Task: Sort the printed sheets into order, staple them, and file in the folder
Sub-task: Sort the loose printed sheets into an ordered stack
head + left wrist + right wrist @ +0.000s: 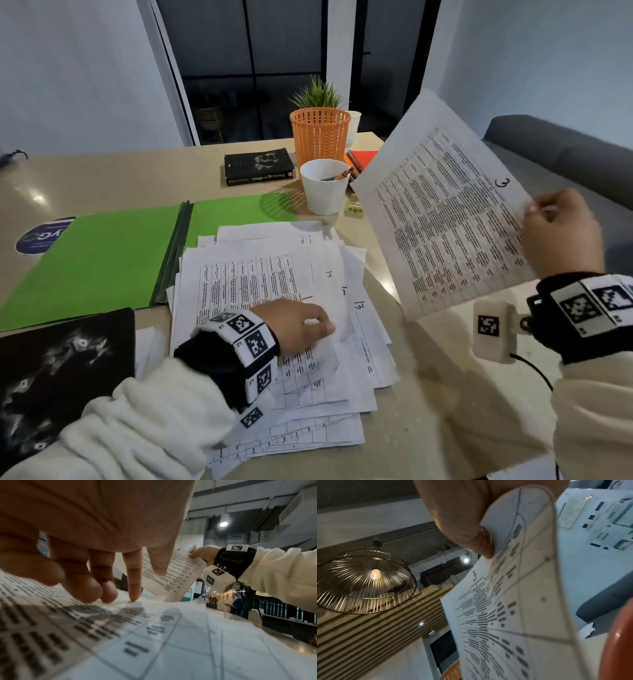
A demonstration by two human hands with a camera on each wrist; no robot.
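Above table | right hand point(561, 233) pinches sheet 3 point(442, 205), tilted upright | left hand point(298, 325) flat on pile point(274, 274)

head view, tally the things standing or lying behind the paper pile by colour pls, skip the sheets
green: 1, folder
orange: 2, basket, notebook
white: 2, cup of pencils, far cup
black: 1, book
total: 6

Bare worktop point(442, 404) is lying open between the scattered sheet pile point(274, 308) and the raised sheet marked 3 point(445, 219). A white cup point(323, 186), orange basket point(320, 135) and black book point(258, 166) are crowding the far edge.
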